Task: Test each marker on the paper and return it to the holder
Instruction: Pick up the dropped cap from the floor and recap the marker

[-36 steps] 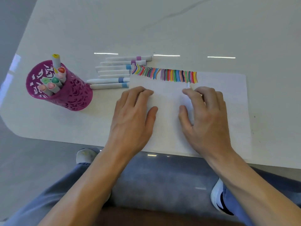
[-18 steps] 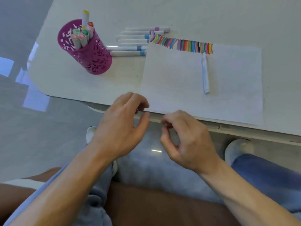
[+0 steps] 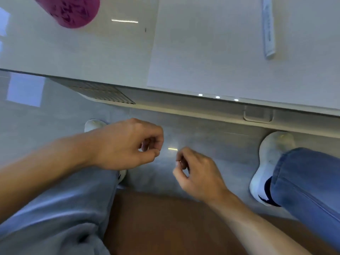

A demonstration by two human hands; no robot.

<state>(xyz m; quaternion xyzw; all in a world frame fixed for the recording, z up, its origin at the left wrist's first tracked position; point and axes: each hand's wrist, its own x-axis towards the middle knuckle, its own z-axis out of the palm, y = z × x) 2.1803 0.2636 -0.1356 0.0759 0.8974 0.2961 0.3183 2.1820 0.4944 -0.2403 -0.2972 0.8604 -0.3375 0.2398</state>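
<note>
Only the lower part of the magenta holder (image 3: 73,13) shows at the top left, blurred. The white paper (image 3: 202,52) lies on the table, reaching its near edge. One white marker (image 3: 268,34) lies on the paper at the top right, its upper end cut off by the frame. Both hands are off the table, in the air above my lap. My left hand (image 3: 127,144) has loosely curled fingers and holds nothing. My right hand (image 3: 196,175) is beside it, also loosely curled and holding nothing. The colour strokes and the other markers are out of view.
The white table (image 3: 73,57) ends in an edge running across the upper half of the view. Below it are grey floor, my knees in grey and blue trousers, white shoes (image 3: 270,162) and a brown seat (image 3: 165,223).
My right hand let go of the marker, which now lies on the paper. Both hands drew back off the table to above my lap, and my view dropped downward.
</note>
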